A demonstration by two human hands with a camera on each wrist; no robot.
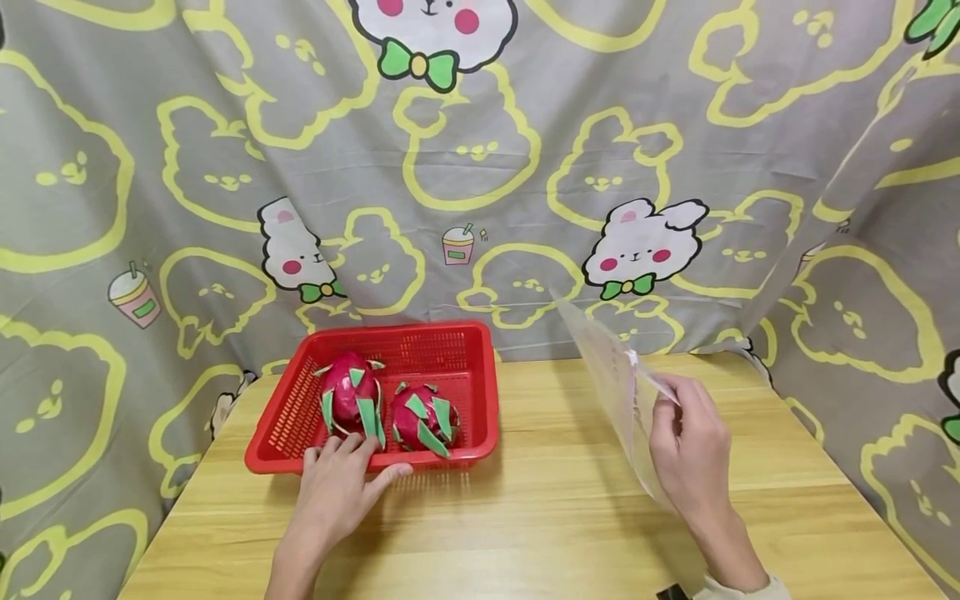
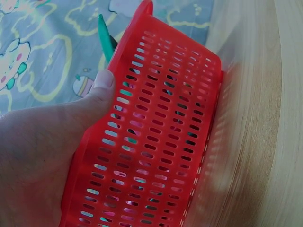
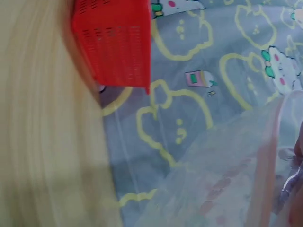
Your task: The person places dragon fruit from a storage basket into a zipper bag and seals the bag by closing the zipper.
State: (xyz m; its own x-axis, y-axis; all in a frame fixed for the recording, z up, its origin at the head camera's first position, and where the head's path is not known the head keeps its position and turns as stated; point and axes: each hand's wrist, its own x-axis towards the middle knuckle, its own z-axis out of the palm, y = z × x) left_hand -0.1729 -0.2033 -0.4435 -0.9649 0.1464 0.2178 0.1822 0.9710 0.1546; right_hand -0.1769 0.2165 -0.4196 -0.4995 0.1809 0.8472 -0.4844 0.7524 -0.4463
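Note:
In the head view my left hand (image 1: 337,492) grips the near rim of a red plastic basket (image 1: 491,400), its fingers over the rim and its thumb along the outside. Two dragon fruits lie inside: a larger one (image 1: 348,383) on the left and a rounder one (image 1: 423,412) beside it. The left wrist view shows the thumb (image 2: 103,82) against the slotted basket wall (image 2: 156,109). Off to the right, my right hand (image 1: 693,446) pinches a translucent plastic bag (image 1: 607,367) by its edge, holding it up over the table. The bag (image 3: 213,189) hangs flat, with faint print on it.
The basket stands on a light wooden table (image 1: 547,517), toward the back left. Behind and at both sides hangs a grey curtain (image 1: 525,192) with yellow outlines and cartoon animals. A small black object (image 1: 672,592) shows by the right sleeve (image 1: 742,588).

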